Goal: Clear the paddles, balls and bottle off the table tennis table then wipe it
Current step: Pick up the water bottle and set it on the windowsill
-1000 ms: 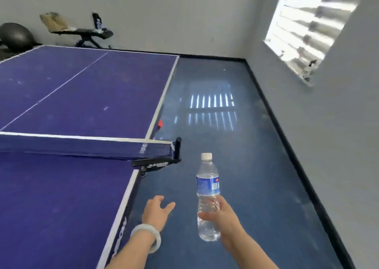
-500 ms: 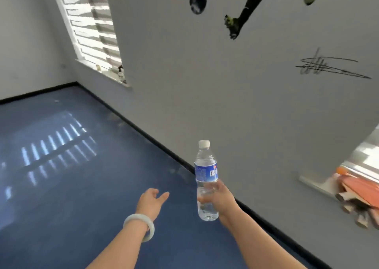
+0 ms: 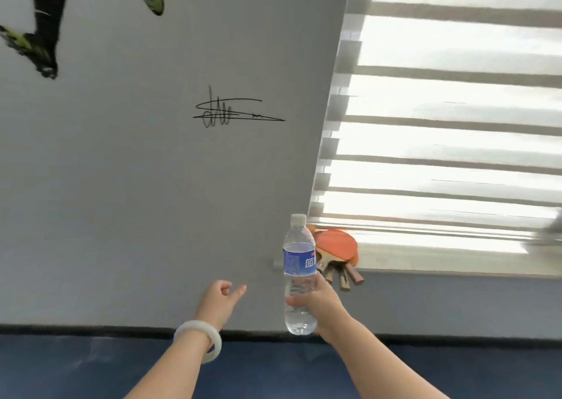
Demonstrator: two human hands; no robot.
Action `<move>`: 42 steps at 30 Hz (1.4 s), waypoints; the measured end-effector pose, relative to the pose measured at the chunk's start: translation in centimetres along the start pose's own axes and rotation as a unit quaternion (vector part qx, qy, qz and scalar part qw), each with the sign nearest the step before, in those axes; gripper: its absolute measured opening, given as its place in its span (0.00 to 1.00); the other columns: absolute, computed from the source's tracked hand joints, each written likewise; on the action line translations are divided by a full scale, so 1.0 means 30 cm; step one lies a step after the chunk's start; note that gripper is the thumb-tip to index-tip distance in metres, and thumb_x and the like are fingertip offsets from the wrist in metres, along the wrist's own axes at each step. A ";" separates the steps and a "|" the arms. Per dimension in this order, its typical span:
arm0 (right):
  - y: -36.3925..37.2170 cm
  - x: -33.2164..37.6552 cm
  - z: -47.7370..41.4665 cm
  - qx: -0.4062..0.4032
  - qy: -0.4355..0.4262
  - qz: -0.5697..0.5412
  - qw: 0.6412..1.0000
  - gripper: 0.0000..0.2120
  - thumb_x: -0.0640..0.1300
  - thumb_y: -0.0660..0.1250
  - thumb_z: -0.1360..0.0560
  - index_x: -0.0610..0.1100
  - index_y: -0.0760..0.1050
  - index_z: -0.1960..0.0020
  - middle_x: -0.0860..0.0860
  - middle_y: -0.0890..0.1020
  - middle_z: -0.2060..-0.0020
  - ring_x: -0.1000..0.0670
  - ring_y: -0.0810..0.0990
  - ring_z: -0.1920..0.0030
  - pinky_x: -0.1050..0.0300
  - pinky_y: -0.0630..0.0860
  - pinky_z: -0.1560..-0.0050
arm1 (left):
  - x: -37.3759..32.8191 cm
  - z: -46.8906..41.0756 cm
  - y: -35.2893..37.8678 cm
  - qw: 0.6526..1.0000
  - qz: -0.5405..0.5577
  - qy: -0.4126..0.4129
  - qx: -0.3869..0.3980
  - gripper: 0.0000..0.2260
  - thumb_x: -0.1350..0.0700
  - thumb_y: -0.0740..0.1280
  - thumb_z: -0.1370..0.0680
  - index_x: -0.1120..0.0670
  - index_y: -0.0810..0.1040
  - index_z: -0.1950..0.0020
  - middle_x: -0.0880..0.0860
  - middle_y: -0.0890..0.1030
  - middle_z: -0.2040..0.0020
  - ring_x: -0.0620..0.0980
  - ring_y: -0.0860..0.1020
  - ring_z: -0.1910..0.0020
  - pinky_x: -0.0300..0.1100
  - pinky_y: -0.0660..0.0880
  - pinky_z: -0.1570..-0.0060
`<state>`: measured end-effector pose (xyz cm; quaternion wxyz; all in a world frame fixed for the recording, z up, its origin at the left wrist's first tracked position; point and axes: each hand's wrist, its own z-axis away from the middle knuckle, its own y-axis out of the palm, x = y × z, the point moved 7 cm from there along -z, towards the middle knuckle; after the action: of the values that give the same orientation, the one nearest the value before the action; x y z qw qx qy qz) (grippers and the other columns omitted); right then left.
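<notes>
Right hand (image 3: 319,303) outstretched, fingers wrapped round upright bottle (image 3: 299,274); left hand (image 3: 217,303) extended, loosely curled, empty.

We face a pale grey wall (image 3: 137,216) that carries a scrawled black signature (image 3: 234,113) and, up in the left corner, the dark legs of a painted figure (image 3: 45,18) in yellow-green boots. To the right, striped blinds (image 3: 441,131) cover a wide window, and bright daylight pours through the sheer bands. A pale sill (image 3: 456,263) runs beneath them. A black skirting strip (image 3: 91,329) lines the foot of the wall, and below it lies a blue floor (image 3: 76,368).
</notes>
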<state>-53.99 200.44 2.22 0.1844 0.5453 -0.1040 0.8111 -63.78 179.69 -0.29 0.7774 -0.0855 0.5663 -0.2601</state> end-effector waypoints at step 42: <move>-1.106 0.017 -1.162 -0.112 0.060 0.081 0.989 0.23 0.33 0.78 0.34 0.48 0.76 0.44 0.51 0.83 0.53 0.51 0.81 0.51 0.62 0.75 0.52 | -0.503 -0.780 1.232 0.989 -0.046 -0.115 0.078 0.15 0.44 0.68 0.23 0.50 0.74 0.41 0.49 0.77 0.44 0.46 0.76 0.48 0.40 0.72 0.56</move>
<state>-69.97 243.62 -11.76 0.1843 0.4613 -0.2267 0.8378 -77.42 222.46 -11.54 0.8290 -0.0799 0.4463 -0.3275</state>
